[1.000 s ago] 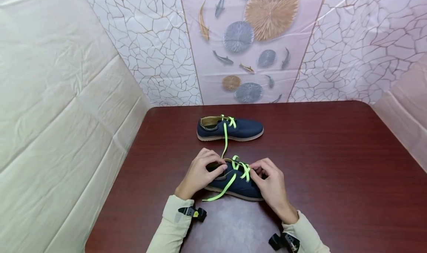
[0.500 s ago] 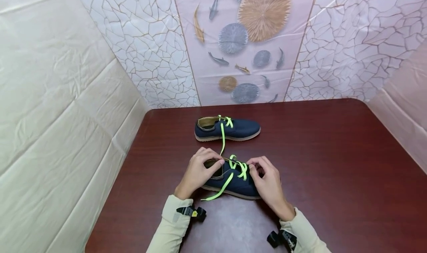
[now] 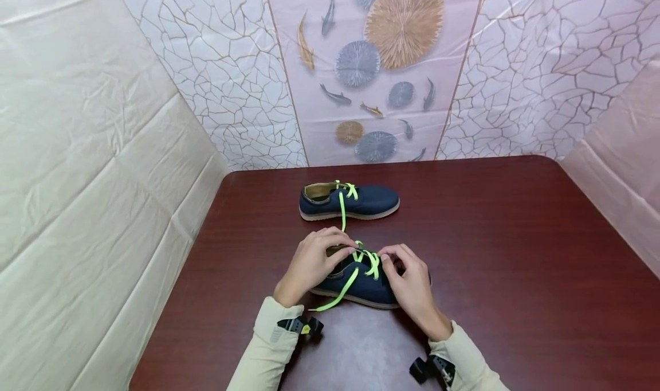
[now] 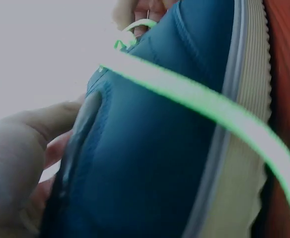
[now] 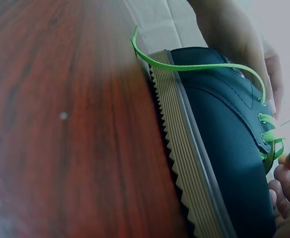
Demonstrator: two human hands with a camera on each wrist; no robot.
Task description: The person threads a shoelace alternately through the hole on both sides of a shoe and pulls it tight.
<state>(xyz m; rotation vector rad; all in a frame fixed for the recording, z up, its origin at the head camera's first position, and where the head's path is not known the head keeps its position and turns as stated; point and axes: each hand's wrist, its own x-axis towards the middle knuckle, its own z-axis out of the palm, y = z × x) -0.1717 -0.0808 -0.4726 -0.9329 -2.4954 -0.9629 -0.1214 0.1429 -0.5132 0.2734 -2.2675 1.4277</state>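
A navy lace-up shoe lies in front of me with its toe to the right. Bright green shoelace crosses its eyelets, and one loose end trails over the near side onto the table. My left hand is at the shoe's opening, thumb and fingertips close together beside the upper lacing. Whether they pinch anything is hidden. With thumb and fingers my right hand pinches the lace at the lower crossings; the right wrist view shows a small green loop at its fingertips.
Behind stands a matching navy shoe, also pointing right, its green lace hanging toward the near shoe. Both rest on a dark red-brown table. Patterned sheeting hangs past the table's far edge.
The left hand has moved right along the opening, closer to the upper lacing. The right hand stays by the lower crossings with small finger movements. The camera view has shifted slightly.
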